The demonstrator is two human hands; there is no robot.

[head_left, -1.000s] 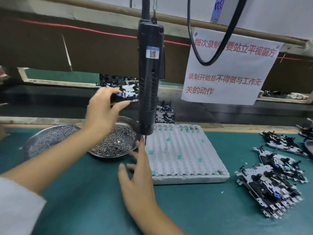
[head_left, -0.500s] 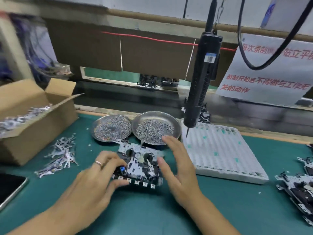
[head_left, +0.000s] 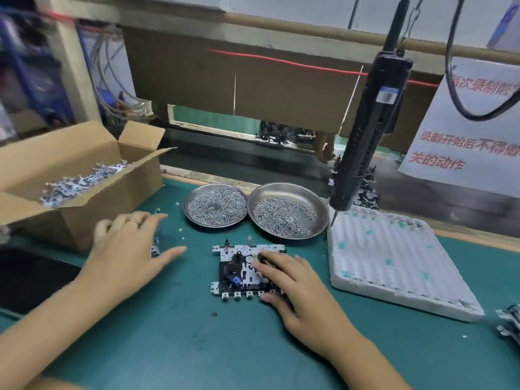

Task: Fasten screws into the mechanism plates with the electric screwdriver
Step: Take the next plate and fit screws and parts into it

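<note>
The right hand (head_left: 295,288) rested with relaxed fingers on the mechanism plate (head_left: 242,273); the left hand (head_left: 126,249) spread open beside it. Bare green mat (head_left: 197,347) lay nearer. Red Chinese writing marked the sign (head_left: 461,130).

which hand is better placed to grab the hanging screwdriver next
Probably the right hand. It rests on the mechanism plate, on the same side as the electric screwdriver hanging above the white tray. The left hand is off toward the cardboard box, farther away.
</note>
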